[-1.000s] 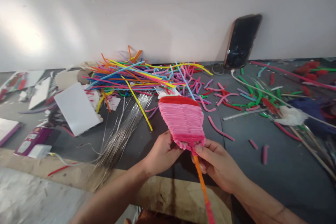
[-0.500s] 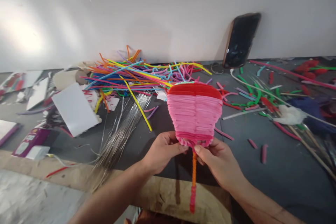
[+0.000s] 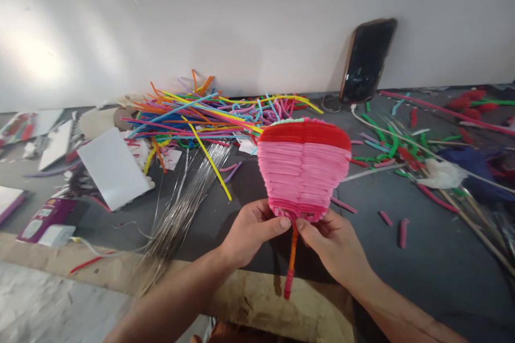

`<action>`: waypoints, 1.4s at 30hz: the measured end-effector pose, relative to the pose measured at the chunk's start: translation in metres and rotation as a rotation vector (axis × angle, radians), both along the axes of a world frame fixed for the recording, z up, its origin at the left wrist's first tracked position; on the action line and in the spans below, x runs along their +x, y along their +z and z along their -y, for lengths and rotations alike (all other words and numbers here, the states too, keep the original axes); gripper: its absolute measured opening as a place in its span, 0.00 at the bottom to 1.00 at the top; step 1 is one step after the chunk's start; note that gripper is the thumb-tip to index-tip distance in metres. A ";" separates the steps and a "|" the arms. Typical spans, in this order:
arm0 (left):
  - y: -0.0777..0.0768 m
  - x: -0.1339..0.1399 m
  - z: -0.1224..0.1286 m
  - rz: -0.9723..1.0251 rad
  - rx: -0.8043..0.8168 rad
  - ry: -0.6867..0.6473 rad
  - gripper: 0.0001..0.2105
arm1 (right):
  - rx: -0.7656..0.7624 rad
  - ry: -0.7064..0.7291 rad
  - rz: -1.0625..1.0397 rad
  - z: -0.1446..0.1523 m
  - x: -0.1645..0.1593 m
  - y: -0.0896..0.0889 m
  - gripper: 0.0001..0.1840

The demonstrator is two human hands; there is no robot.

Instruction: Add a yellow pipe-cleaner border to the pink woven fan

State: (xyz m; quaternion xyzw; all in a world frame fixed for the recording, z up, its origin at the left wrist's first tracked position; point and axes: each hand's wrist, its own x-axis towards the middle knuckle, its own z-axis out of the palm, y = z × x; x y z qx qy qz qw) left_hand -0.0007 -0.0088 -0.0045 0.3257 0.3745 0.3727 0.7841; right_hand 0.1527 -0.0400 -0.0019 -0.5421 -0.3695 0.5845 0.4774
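Note:
Between my hands is a pipe-cleaner petal (image 3: 303, 169), wide at the top and narrow below, pink with a red band above and a darker pink band near its base. A thin stem (image 3: 293, 252), wrapped in orange and then pink-red, hangs from its lower end. My left hand (image 3: 257, 230) pinches the petal's lower left edge, thumb in front and fingers partly hidden behind. At the base, beside the stem, my right hand (image 3: 330, 241) grips with its thumb on the front; its other fingers are mostly hidden behind.
Behind lies a heap of colourful pipe cleaners (image 3: 193, 112). Bare metal wires (image 3: 189, 203) spread at left, near a white card (image 3: 115, 169) and a purple box (image 3: 46, 220). A phone (image 3: 368, 59) with a cable leans on the wall. Green and red scraps (image 3: 386, 144) lie at right.
The petal has tilted slightly, its top shifting a little right and its stem's lower end swinging left and up. Both hands keep their hold.

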 end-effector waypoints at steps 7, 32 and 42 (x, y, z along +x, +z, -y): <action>-0.002 0.004 0.002 -0.065 -0.029 0.068 0.08 | 0.054 0.050 0.195 0.006 -0.002 -0.012 0.09; -0.007 0.001 -0.001 -0.046 0.038 0.018 0.11 | 0.105 0.169 0.092 0.004 0.000 -0.004 0.13; -0.004 0.005 0.001 -0.045 -0.048 0.153 0.12 | 0.375 0.003 0.569 0.002 0.016 -0.005 0.10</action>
